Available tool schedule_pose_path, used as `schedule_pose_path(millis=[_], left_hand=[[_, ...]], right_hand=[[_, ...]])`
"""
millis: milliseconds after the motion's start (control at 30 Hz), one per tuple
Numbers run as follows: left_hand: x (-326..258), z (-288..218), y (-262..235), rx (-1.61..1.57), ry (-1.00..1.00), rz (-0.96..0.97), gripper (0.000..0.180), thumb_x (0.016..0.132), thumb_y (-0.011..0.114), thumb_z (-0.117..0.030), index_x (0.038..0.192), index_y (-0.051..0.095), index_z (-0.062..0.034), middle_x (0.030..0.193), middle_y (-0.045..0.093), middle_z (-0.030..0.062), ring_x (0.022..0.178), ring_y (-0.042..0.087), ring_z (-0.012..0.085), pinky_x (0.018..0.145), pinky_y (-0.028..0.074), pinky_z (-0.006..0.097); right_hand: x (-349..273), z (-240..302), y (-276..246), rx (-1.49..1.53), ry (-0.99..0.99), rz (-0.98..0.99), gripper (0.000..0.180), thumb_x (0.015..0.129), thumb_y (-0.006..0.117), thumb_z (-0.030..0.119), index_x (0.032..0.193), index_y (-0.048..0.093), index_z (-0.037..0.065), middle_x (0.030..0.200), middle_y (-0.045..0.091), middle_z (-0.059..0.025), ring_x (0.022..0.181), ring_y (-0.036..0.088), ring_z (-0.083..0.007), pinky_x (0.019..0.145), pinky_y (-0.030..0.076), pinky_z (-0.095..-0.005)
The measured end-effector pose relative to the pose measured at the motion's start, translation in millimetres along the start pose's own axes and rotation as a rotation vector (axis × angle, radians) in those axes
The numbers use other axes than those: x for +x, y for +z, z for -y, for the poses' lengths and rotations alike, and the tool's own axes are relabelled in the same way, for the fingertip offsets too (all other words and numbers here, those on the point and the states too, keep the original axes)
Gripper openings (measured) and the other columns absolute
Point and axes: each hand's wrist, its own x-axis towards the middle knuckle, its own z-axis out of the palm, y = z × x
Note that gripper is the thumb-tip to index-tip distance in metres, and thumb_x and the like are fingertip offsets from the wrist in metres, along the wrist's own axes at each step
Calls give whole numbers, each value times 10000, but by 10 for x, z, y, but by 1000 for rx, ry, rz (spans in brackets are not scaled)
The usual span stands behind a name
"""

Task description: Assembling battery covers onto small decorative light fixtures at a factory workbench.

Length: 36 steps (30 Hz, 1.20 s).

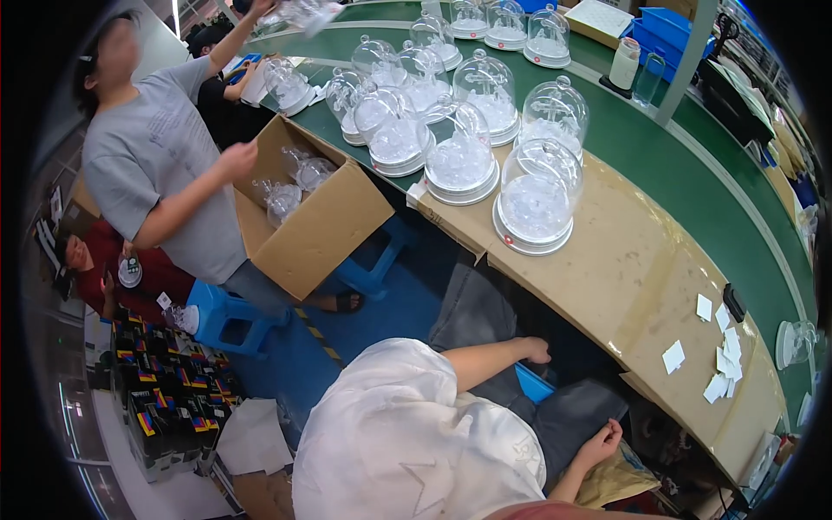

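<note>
My left hand [536, 350] rests over my lap at the inner side of my dark grey trousers [477, 312], fingers curled in and nothing seen in them. Lower right, my right hand [601, 442] lies at my other thigh, its fingers loosely bent and apart, also without an object. A blue stool [531, 382] shows between my legs. Beyond my hands stands the nearest clear dome [539, 195] on a round white base, with a whitish ornament inside. Several similar domes [462, 156] crowd the workbench behind and left of it.
Brown cardboard [624, 260] covers the near bench edge. White cards [673, 356] and a small black object [734, 302] lie at its right. A co-worker in grey [165, 147] stands left by an open carton [321, 234] of domes. Another dome [793, 344] lies sideways far right.
</note>
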Motion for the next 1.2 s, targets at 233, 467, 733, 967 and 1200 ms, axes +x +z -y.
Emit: schedule_pose_path(millis=[233,467,733,967,1200], left_hand=[[73,49,107,4,100,-157,465,828,506,-362,902,693,57,911,684,222,895,659,347,808,507,418],[131,83,121,-18,59,-114,445,819,505,-347,880,697,50,882,684,222,879,661,345,798,508,420],[-153,-191,-144,-143,-44,46,432,859,520,-360,859,694,35,821,687,172,806,675,275,695,535,397],[-631,-340,-429,-720,66,-80,359,882,548,-334,951,673,-4,847,672,90,714,653,205,595,527,348],[-2255,-180,-975,-584,115,-219,343,922,518,-333,941,701,-43,811,672,72,726,627,164,675,505,317]], right_hand=[[14,-27,-23,-34,7,5,120,919,502,20,974,605,-8,863,558,-30,753,483,-110,701,419,-243],[4,-4,-18,-41,4,11,123,919,504,21,984,603,-12,865,557,-35,753,483,-121,712,424,-252],[132,130,61,-182,-17,105,122,923,524,68,983,605,-1,855,551,-37,717,478,-128,651,415,-268],[743,88,440,-373,-265,494,180,905,521,87,1014,621,-16,951,613,-149,788,587,-249,686,470,-327],[972,-87,899,-285,-310,805,277,895,515,88,1147,589,3,1102,628,-151,1003,613,-266,883,475,-347]])
